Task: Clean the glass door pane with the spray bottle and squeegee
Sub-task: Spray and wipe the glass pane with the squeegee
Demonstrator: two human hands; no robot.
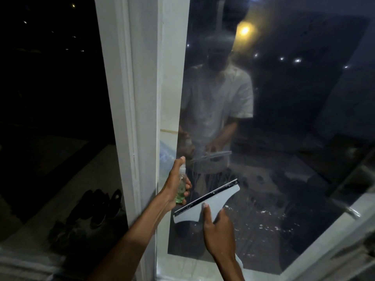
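Left hand [176,184] gripping small spray bottle [181,189] beside white door frame [142,118], right hand [218,226] grasping grey squeegee [211,201] at lower glass pane [284,138], handle hidden by fingers, droplets faint, shoes [97,207] dim, reflection blurred

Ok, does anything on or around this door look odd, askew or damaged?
Nothing looks damaged. The glass pane carries liquid runs and white droplets low down, which fits mid-cleaning. The squeegee sits tilted in the right hand; dark shoes lie by the frame.
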